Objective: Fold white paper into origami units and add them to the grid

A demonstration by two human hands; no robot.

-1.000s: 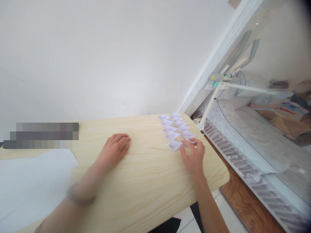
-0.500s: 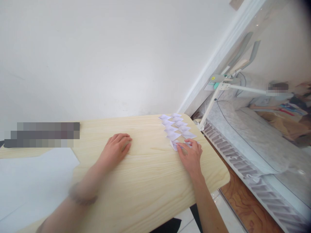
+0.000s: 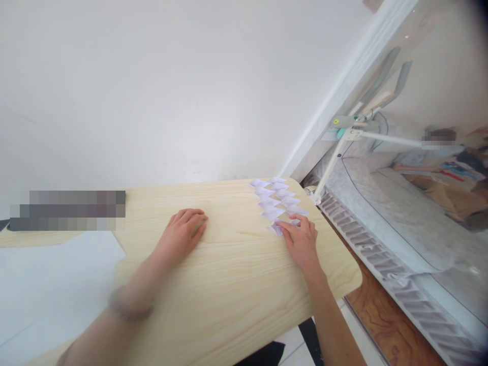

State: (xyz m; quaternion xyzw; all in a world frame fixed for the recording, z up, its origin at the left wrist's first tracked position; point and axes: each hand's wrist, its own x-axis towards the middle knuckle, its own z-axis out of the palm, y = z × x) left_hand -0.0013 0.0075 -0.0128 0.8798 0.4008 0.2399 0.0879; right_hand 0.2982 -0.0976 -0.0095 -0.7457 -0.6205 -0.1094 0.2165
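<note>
Nearest-left white folded-paper piece (image 3: 276, 229) now sits slightly further right, altering spacing; your right hand (image 3: 304, 243): finger grip unclear; left hand (image 3: 182, 232): fingers loose.

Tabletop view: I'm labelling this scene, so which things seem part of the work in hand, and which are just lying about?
Seemingly in the work:
folded papers, in two columns
right hand, at the nearest papers
left hand, resting on the table

Seemingly just about:
white sheet, untouched, perhaps supplies
dark pixelated thing
metal stand beyond the table
</note>
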